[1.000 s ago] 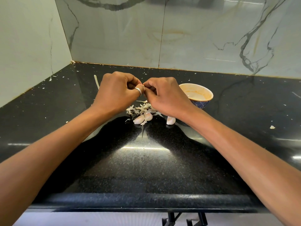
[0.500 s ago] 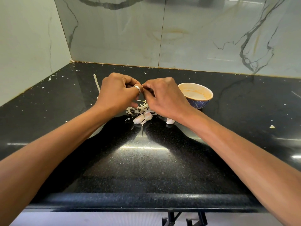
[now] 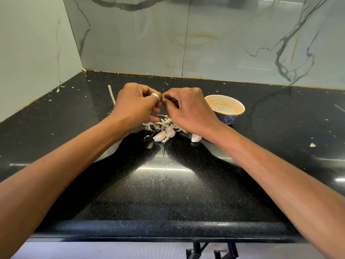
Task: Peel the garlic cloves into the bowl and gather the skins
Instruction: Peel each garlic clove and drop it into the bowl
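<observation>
Just above the skins point(image 3: 162, 125), both hands point(image 3: 137, 106) point(image 3: 188, 109) on one clove point(image 3: 163, 96).

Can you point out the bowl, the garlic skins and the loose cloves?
bowl point(image 3: 226, 119): head view, on its blue outer wall.
garlic skins point(image 3: 162, 124): head view, middle of the pile.
loose cloves point(image 3: 159, 136): head view, on the nearest clove's side.

A glossy black speckled counter point(image 3: 168, 193) fills a corner. Pale marble-look wall panels with dark veins stand along its back edge point(image 3: 233, 43) and left edge point(image 3: 28, 53). A strip of overhead light point(image 3: 164, 169) reflects near its rounded front edge.
</observation>
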`<state>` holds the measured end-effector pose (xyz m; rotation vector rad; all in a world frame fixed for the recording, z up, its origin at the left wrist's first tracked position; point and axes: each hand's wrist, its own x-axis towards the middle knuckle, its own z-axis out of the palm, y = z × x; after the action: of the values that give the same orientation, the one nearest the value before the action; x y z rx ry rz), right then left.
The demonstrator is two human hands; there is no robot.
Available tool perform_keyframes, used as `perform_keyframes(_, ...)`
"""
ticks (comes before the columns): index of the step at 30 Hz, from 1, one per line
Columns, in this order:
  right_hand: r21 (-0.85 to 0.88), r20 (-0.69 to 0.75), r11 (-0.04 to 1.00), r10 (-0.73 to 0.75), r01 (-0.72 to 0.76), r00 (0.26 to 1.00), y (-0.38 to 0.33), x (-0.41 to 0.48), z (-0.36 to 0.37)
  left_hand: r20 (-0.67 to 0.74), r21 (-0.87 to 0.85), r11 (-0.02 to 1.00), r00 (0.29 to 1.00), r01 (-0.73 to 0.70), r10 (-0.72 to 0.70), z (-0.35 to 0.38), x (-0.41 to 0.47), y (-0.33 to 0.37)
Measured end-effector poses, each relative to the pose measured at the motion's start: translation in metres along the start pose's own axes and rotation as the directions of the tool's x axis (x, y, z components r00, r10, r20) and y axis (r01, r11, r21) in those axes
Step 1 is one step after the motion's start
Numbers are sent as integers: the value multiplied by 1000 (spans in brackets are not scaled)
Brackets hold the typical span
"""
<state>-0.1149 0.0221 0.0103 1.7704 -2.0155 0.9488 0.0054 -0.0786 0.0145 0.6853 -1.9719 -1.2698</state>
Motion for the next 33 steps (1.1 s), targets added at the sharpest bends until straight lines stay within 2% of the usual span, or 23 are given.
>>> perform_keyframes(16,234,15,956,179,-177,984,-2,2,-3,9,61,996,998,59,-60,1,2,1)
perform_keyframes(21,349,41,905,242,-241,969,-2,3,-6,-1,99,992,997,79,-79,-2,2,1)
perform_keyframes(28,414,55,863,294,-290,954,-2,3,-10,-18,127,984,992,126,-124,-4,3,2)
perform_keyframes(33,510,71,791,351,-337,934,0,5,-9,-22,131,981,990,142,-140,-5,4,2)
